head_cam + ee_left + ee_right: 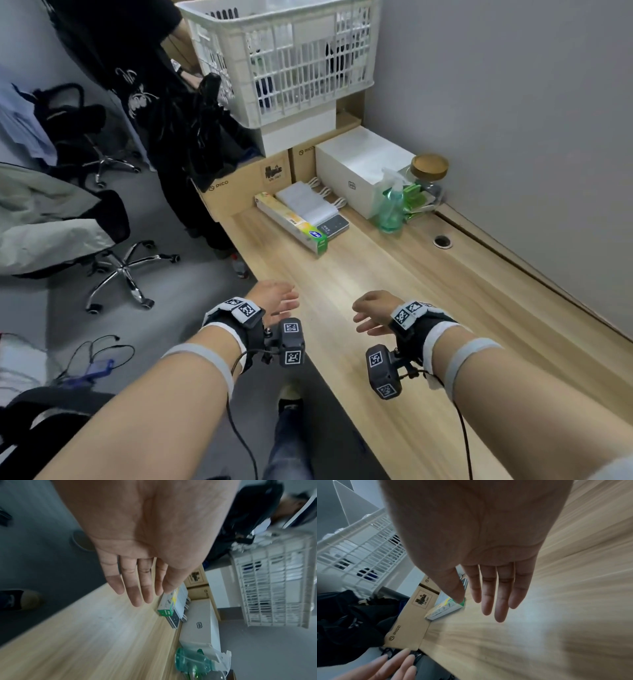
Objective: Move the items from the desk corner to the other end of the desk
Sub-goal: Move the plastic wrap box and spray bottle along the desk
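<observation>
Both hands hover empty over the near part of the wooden desk (404,308), palms facing each other. My left hand (281,301) and my right hand (368,311) have straight fingers. At the far desk corner lie a long cling-film box (291,221) with a green end, a flat white device (313,209) beside it, a white box (359,168), a teal spray bottle (390,205), green packets (412,197) and a cork-lidded glass jar (430,173). The left wrist view shows straight fingers (135,588) short of the cling-film box (166,608); the right wrist view shows fingers (500,595) likewise.
Cardboard boxes (239,185) back the corner, with a white slatted basket (287,54) stacked on top. A person in black (164,102) stands left of them. Office chairs (113,260) sit on the floor at left. A cable hole (442,241) is in the desk near the wall.
</observation>
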Motion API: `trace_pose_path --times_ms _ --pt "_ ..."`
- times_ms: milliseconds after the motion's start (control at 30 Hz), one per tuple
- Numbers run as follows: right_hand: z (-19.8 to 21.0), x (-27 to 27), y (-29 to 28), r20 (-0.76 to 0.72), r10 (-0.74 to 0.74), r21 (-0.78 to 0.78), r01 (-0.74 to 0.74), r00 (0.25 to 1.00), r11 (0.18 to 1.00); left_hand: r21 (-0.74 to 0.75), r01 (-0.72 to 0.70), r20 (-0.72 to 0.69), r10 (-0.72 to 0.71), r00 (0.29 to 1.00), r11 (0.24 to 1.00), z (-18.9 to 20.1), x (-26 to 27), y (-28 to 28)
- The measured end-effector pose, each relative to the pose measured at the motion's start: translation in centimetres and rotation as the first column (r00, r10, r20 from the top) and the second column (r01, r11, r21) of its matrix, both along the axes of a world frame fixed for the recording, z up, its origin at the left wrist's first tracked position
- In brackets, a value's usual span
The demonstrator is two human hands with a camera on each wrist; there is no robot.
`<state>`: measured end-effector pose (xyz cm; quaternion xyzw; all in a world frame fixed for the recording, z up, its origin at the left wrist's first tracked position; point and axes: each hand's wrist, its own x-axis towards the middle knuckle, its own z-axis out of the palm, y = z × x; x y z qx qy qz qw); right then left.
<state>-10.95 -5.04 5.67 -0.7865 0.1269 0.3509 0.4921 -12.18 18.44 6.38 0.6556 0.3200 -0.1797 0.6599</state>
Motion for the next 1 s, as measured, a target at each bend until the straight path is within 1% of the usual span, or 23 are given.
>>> trace_pose_path --times_ms 167,333,400,500,600,733,867,1000 --pt "-2.1 7.0 2.3 -0.006 -0.108 -0.093 0.107 0.994 0.990 -0.077 0.089 -0.060 -0.093 0.994 0.993 -3.4 10.3 2.0" --pt "-3.9 12.5 5.8 0.012 -0.209 -0.196 0.207 0.978 0.958 -0.128 0.143 -0.156 -0.163 0.974 0.981 -6.1 17.6 4.4" --pt "-5.0 14.5 7.5 0.080 -0.196 -0.251 0.210 0.977 0.945 -0.121 0.146 -0.184 -0.167 0.969 0.982 -7.1 19.9 5.3" --pt "-6.4 17.2 9.7 0.173 -0.114 -0.344 0.168 0.978 0.924 -0.099 0.124 -0.230 -0.144 0.962 0.987 -8.4 22.8 6.6" --pt "-7.1 19.5 11.6 0.224 -0.057 -0.406 0.146 0.973 0.902 -0.077 0.116 -0.258 -0.132 0.957 0.990 -9.4 25.1 7.7" --pt "-8.7 21.7 13.5 0.202 0.000 -0.424 0.087 0.979 0.902 -0.041 0.139 -0.275 -0.144 0.950 0.990 -9.9 27.0 8.3" --pt "-9.7 21.6 14.2 0.245 -0.022 -0.411 0.124 0.969 0.903 -0.044 0.232 -0.298 -0.235 0.925 0.972 -9.5 27.6 8.1" --pt "-10.2 20.9 14.5 0.267 0.067 -0.409 0.050 0.961 0.911 -0.073 0.223 -0.297 -0.235 0.926 0.972 -9.9 27.7 7.6"
